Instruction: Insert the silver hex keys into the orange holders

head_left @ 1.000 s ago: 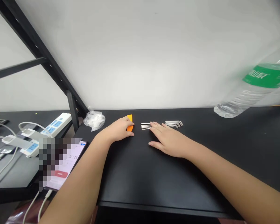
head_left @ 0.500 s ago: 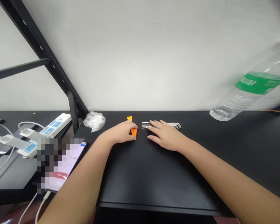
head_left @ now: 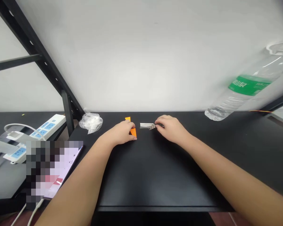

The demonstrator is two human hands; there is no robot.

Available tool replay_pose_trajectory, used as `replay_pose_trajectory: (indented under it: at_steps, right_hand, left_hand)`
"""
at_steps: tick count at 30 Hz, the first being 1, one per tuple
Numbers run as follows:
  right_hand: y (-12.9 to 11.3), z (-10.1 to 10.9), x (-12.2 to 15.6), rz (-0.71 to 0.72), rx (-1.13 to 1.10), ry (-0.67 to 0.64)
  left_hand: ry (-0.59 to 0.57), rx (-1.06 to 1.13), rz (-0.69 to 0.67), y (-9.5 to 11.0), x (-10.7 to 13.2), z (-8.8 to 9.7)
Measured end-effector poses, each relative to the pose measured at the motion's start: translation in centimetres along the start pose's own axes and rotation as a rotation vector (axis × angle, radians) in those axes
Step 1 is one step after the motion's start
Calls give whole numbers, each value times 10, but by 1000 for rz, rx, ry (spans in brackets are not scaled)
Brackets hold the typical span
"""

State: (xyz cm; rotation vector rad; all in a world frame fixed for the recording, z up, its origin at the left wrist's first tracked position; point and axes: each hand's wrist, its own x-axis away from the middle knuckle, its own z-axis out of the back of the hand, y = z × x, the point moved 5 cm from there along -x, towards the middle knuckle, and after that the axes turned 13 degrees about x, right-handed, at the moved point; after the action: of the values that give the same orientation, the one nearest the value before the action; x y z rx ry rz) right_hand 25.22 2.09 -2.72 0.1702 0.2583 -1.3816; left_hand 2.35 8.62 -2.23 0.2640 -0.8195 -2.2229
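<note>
My left hand (head_left: 122, 133) rests on the black table with its fingers and thumb closed around an orange wedge-shaped piece (head_left: 133, 133). The orange ends stick out above and below the fingers. To the right of it lies a row of silver hex keys (head_left: 146, 126), side by side with their bent ends pointing right. My right hand (head_left: 171, 128) is at those bent ends, thumb and fingers pinched. A bit of silver metal shows between them, apparently a hex key, mostly covered by the fingers.
A crumpled clear plastic bag (head_left: 91, 122) lies at the back left. A large plastic bottle with a green label (head_left: 249, 85) stands at the back right by the wall. On the left are a power strip (head_left: 41, 135), cables, a phone (head_left: 61, 172) and a black metal frame (head_left: 43, 64).
My right hand has gone from lying flat over the hex keys to a pinch at their bent ends, baring the row. The left hand keeps hold of the orange piece. The view has shifted slightly.
</note>
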Motion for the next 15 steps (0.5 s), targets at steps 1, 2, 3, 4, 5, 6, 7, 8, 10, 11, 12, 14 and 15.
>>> replay_pose_trajectory:
  at_steps: [1, 2, 3, 4, 5, 6, 7, 8, 10, 11, 12, 14, 15]
  right_hand:
    - [6, 0, -3, -19, 7, -15]
    - [13, -1, -7, -29, 18, -37]
    - [21, -2, -10, -33, 29, -63]
    - [29, -4, -12, -31, 36, -98]
    - [38, -5, -14, -34, 40, -132]
    - [49, -6, -14, -41, 42, -164]
    - [59, -6, -13, -54, 27, -185]
    - [70, -6, -11, -79, 6, -191]
    - [89, -5, -4, -94, -12, -215]
    - [96, -6, -1, -99, -10, -227]
    - [101, -6, 2, -97, -7, -240]
    - [107, -8, 5, -94, -4, -252]
    - [109, -10, 5, -96, -6, -250]
  left_hand:
    - [5, 13, -8, -1, -1, -1]
    - [12, 24, -19, -1, -2, -2]
    - [21, 31, -29, -1, -3, -3]
    - [29, 34, -38, -1, -4, -3]
    - [38, 34, -44, -1, -4, -4]
    - [47, 35, -47, -1, -4, -4]
    - [55, 39, -48, 0, -4, -4]
    - [59, 48, -48, 1, -4, -5]
    - [59, 81, -50, 4, -3, -7]
    - [57, 101, -57, 6, -3, -8]
    - [54, 120, -69, 8, -3, -9]
    - [62, 151, -106, 14, -5, -11]
    - [70, 164, -124, 16, -5, -11]
